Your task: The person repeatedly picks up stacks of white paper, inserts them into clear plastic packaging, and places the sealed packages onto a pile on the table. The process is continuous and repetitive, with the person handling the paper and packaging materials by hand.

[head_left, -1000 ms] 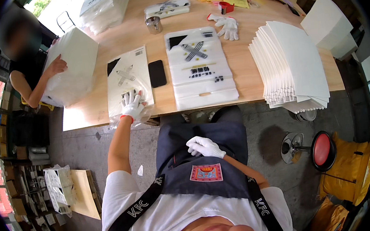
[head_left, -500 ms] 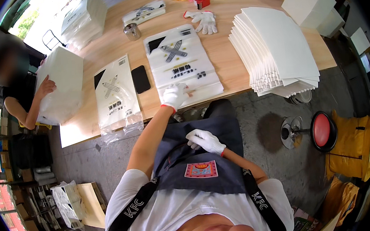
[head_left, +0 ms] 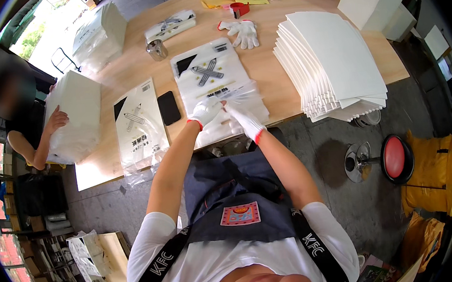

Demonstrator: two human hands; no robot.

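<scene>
In white gloves with red cuffs, both my hands meet over the near end of a stack of clear plastic bags (head_left: 210, 70) printed with crossed pencils. My left hand (head_left: 205, 111) pinches the top bag, its film bunched up at the fingers. My right hand (head_left: 244, 121) is closed on the same film just beside it, bare fingertips showing. Left of the stack lies a black phone (head_left: 169, 108). Beyond that is a filled bag (head_left: 139, 121) holding white sheets, its loose end hanging over the table edge.
Fanned white paper (head_left: 331, 56) stands piled at the right. A spare glove (head_left: 242, 33), red tape dispenser (head_left: 239, 10) and metal canister (head_left: 157, 50) lie farther back. At the left, a person's hand (head_left: 56, 119) rests on a wrapped stack (head_left: 81, 113). A red-seated stool (head_left: 395, 159) stands right.
My right hand has risen from my lap to the bag stack and closed on the film beside my left hand. The top bag's near end is now lifted and bunched.
</scene>
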